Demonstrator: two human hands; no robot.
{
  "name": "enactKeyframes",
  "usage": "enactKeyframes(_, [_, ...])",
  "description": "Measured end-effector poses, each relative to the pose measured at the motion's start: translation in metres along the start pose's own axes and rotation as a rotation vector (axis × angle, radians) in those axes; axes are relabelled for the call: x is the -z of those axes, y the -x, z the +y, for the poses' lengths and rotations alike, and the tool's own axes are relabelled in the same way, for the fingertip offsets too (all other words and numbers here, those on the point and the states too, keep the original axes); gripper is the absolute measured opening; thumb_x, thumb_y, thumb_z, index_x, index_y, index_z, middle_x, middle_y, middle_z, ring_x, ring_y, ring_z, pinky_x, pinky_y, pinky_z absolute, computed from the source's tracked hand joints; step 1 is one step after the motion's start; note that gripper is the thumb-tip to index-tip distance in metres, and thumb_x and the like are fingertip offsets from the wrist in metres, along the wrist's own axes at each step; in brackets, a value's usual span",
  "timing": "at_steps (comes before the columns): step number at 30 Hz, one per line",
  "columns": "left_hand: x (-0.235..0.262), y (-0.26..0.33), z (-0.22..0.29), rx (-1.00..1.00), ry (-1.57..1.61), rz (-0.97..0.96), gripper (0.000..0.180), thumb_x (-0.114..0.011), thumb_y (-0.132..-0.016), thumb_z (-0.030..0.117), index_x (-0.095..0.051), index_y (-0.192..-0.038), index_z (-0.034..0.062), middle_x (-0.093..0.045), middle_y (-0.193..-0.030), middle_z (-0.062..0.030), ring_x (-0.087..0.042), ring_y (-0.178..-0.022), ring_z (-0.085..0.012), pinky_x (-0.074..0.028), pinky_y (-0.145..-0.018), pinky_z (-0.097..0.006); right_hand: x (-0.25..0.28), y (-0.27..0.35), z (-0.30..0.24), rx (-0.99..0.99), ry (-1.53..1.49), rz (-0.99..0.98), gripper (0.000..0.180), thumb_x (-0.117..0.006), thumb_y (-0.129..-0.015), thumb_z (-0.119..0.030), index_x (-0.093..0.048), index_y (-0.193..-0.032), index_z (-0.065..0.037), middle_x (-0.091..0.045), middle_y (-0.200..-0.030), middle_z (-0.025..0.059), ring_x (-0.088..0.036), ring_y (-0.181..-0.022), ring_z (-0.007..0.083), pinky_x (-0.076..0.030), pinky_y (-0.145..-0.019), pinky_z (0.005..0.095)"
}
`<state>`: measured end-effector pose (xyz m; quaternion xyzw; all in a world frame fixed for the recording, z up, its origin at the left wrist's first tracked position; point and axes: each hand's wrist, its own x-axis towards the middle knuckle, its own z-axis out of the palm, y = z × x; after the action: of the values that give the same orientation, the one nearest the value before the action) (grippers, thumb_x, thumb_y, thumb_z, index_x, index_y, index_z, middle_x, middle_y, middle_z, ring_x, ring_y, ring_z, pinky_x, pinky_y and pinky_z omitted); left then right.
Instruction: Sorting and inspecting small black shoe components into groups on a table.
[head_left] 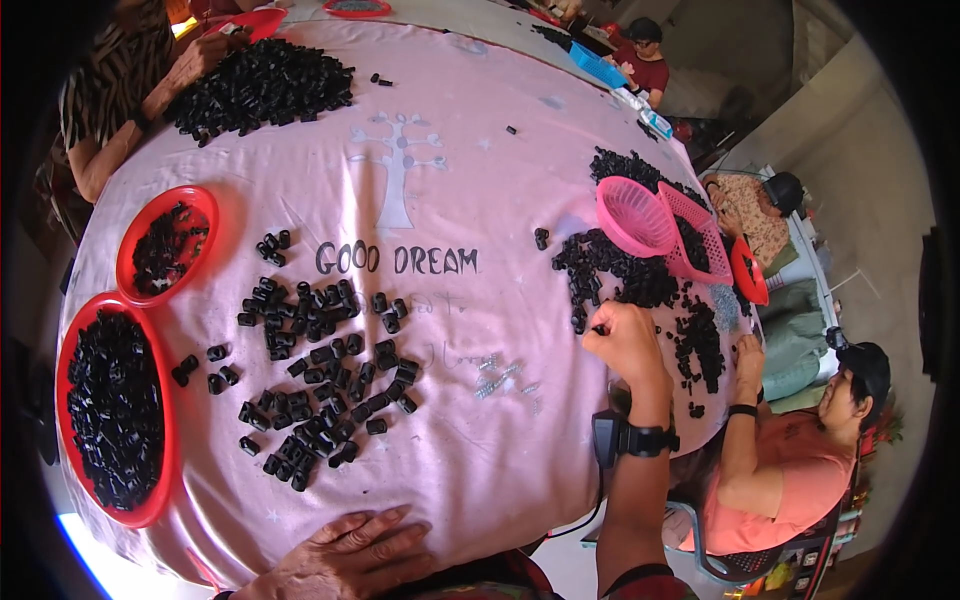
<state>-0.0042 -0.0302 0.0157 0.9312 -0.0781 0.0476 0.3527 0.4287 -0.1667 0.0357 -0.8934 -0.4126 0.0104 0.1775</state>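
My left hand (365, 548) lies flat on the pink cloth at the near edge, fingers stretched out, holding nothing. To the right, my right hand (628, 338) is closed in a pinch, with a small black plastic piece (600, 329) partly showing at its fingertips. Just beyond that hand is a heap of similar black pieces (615, 270). Several short black cylindrical pieces (320, 405) are scattered on the cloth in front of my left hand. Some small silvery springs or screws (497, 380), too small to tell which, lie between the two hands.
At the left stand a red basin (170, 470) full of black pieces and a smaller red bowl (212, 225). Pink baskets (640, 245) sit on the right-hand heap. A co-worker's hand (205, 60) touches the far-left pile (265, 90). Another person (770, 480) sits close at my right.
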Motion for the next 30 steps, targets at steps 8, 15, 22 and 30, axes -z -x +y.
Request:
enactKeyframes(8, [0.007,-0.002,0.001,0.012,0.054,-0.041,0.051,-0.054,-0.090,0.020,-0.060,-0.141,0.0120,-0.050,-0.153,-0.0131,-0.038,-0.149,-0.0328,-0.030,-0.120,-0.048,-0.019,0.043,-0.121,0.424,-0.646,-0.448,0.015,-0.073,-0.085,-0.001,-0.070,-0.100,0.000,-0.072,-0.083,0.0035,-0.066,-0.069,0.0076,-0.052,-0.062,0.0272])
enactKeyframes(15, [0.004,0.000,0.001,0.024,0.035,-0.030,0.053,-0.055,-0.090,0.020,-0.059,-0.142,0.0104,-0.050,-0.153,-0.0137,-0.038,-0.149,-0.0339,-0.029,-0.121,-0.048,-0.036,0.018,-0.121,0.492,-0.521,-0.300,0.020,-0.074,-0.093,-0.015,-0.074,-0.107,0.000,-0.077,-0.090,0.0100,-0.071,-0.076,0.0121,-0.055,-0.068,0.0289])
enactKeyframes(22, [0.005,-0.005,-0.002,0.004,0.048,-0.035,0.050,-0.057,-0.090,0.019,-0.063,-0.139,0.0132,-0.052,-0.152,-0.0117,-0.040,-0.148,-0.0311,-0.030,-0.120,-0.048,-0.029,-0.066,0.026,0.137,0.017,0.244,0.011,-0.067,-0.085,-0.009,-0.072,-0.094,-0.005,-0.071,-0.088,0.0168,-0.070,-0.084,0.0363,-0.054,-0.076,0.0454])
enactKeyframes(30, [0.004,-0.005,-0.001,0.027,0.014,-0.036,0.046,-0.060,-0.089,0.019,-0.066,-0.134,0.0149,-0.054,-0.151,-0.0096,-0.043,-0.146,-0.0285,-0.034,-0.119,-0.045,-0.043,-0.072,-0.005,0.289,0.061,0.233,0.017,-0.072,-0.084,-0.012,-0.071,-0.101,-0.009,-0.066,-0.087,0.0125,-0.066,-0.086,0.0345,-0.053,-0.074,0.0443])
